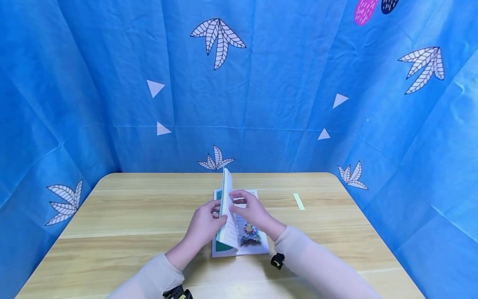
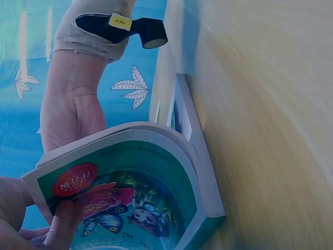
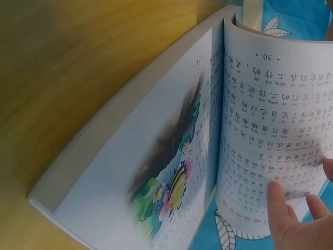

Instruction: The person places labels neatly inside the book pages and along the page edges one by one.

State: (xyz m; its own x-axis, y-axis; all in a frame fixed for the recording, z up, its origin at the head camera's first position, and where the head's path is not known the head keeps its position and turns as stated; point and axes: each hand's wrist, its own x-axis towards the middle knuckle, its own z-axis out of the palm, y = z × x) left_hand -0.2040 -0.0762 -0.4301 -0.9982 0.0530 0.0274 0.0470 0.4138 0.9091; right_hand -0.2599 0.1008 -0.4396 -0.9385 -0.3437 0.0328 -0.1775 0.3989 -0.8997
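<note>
An open book [image 1: 254, 245] lies on the wooden table, its left-hand block of pages raised nearly upright. Gripping that raised part near its outer edge is my left hand [image 1: 204, 223], thumb on the printed page and fingers on the green cover [image 2: 151, 156]. My right hand [image 1: 255, 211] is over the book with its fingertips touching the raised page [image 3: 270, 135]; nothing is visibly pinched there. On the flat right-hand page [image 3: 171, 156] is a coloured picture of bees among leaves. The left wrist view shows the illustrated cover with a red round emblem.
A narrow pale green strip [image 1: 298, 201] lies on the table [image 1: 142, 216] to the right of the book. Blue patterned cloth [image 1: 261, 91] hangs behind the table and along both sides. Each sleeve has a black wrist camera strap [image 1: 277, 261].
</note>
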